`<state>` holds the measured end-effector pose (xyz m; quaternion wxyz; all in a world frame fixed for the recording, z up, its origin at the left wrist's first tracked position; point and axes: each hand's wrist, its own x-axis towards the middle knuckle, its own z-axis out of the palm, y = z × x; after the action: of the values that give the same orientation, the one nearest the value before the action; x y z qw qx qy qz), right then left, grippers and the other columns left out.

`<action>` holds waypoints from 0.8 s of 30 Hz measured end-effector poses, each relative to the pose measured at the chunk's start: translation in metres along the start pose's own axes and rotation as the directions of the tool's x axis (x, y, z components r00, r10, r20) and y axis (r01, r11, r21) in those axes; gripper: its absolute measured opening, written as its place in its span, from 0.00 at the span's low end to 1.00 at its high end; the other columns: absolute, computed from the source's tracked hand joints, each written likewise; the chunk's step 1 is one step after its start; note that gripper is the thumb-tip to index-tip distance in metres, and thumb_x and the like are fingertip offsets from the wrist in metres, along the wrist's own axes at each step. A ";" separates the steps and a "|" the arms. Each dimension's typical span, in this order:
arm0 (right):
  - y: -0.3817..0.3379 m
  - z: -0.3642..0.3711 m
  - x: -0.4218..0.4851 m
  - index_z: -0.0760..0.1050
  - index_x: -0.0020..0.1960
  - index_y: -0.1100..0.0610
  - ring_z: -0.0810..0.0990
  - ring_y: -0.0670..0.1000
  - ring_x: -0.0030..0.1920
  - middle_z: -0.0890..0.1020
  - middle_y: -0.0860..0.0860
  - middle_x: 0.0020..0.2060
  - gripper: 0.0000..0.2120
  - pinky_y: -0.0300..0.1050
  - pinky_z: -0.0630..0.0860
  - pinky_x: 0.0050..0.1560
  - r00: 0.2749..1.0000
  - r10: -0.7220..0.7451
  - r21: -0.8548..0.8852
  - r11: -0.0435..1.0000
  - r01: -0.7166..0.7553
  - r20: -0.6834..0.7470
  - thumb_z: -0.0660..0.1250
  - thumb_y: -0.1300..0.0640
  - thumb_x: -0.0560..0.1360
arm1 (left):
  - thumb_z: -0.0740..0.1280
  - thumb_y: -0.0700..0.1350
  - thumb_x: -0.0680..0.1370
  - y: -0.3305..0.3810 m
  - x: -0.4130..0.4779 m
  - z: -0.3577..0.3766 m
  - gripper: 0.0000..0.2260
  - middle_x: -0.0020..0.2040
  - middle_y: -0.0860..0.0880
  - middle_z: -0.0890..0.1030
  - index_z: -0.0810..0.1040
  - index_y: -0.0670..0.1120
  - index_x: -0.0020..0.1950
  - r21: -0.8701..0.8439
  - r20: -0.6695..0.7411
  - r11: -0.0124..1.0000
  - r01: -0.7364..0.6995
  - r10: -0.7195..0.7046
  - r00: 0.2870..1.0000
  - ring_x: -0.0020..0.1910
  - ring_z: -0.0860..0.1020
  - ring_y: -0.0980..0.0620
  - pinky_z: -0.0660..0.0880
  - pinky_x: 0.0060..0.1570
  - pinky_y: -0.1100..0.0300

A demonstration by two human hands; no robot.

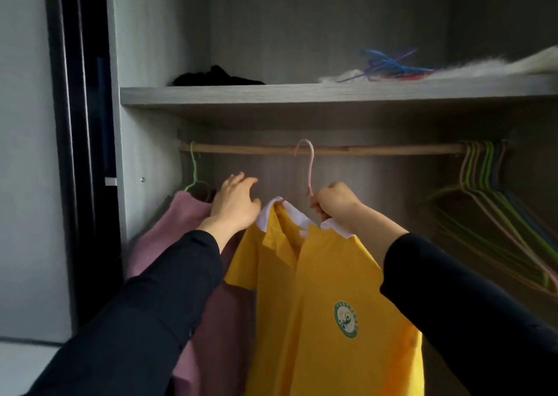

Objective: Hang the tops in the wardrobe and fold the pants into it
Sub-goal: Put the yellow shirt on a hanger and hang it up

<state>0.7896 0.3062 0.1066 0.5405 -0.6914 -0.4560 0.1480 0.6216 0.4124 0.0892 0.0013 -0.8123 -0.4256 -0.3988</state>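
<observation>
Two black sleeves (157, 305) reach into the grey wardrobe (145, 63), with one yellow top held up at the rail.
Right hand (335, 202) is fisted round the neck of one pink wire hanger (309, 169), whose hook is over the wooden rail (377, 149); it carries the yellow white-collared top (326, 274) at centre frame. Left hand (235, 205) is open, fingers stretched forward, gripping nothing, just beside one pink top (181, 214) on a green hanger (194, 169). Bare wire hangers (489, 178), too blurred to count, bunch at the rail's right end. On the grey shelf (271, 95) above lie one black cloth heap (217, 77) and a blue hanger tangle (389, 64).

Yellow top (332, 274) hides the pink hanger (310, 169) below its neck.
</observation>
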 end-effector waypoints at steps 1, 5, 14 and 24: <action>-0.007 0.005 0.007 0.73 0.43 0.63 0.74 0.54 0.31 0.76 0.58 0.33 0.03 0.46 0.71 0.32 1.000 -0.010 0.004 1.000 0.010 -0.004 0.62 0.65 0.74 | 0.62 0.45 0.79 -0.006 0.012 -0.003 0.25 0.78 0.45 0.58 0.63 0.49 0.75 0.018 -0.002 1.000 -0.007 0.007 1.000 0.77 0.53 0.45 0.56 0.74 0.51; -0.030 0.027 0.039 0.68 0.39 0.60 0.72 0.53 0.31 0.75 0.57 0.33 0.08 0.44 0.68 0.30 0.999 -0.032 0.037 0.999 0.032 -0.014 0.60 0.65 0.76 | 0.61 0.46 0.80 -0.029 0.059 -0.017 0.25 0.77 0.45 0.58 0.61 0.49 0.76 0.028 -0.054 1.000 -0.015 0.017 0.998 0.76 0.56 0.43 0.56 0.73 0.51; -0.050 0.093 0.093 0.68 0.35 0.58 0.73 0.55 0.38 0.74 0.57 0.38 0.14 0.48 0.73 0.41 0.998 -0.051 0.085 0.995 0.047 0.042 0.57 0.63 0.79 | 0.59 0.45 0.79 -0.090 0.124 -0.023 0.29 0.79 0.48 0.52 0.53 0.51 0.78 0.322 -0.034 0.945 -0.054 0.068 0.997 0.78 0.44 0.45 0.39 0.74 0.42; -0.040 0.170 0.116 0.74 0.43 0.63 0.72 0.51 0.26 0.75 0.56 0.30 0.03 0.39 0.71 0.28 0.983 0.012 0.146 0.988 -0.039 0.182 0.62 0.64 0.74 | 0.60 0.34 0.74 -0.127 0.137 -0.018 0.29 0.75 0.52 0.65 0.66 0.51 0.74 0.085 -0.203 0.974 -0.211 0.225 0.953 0.73 0.64 0.47 0.61 0.72 0.55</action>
<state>0.7152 0.5021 0.1124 0.5452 -0.6386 -0.4818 0.2507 0.5656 0.5823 0.1476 0.1157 -0.8069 -0.3430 -0.4668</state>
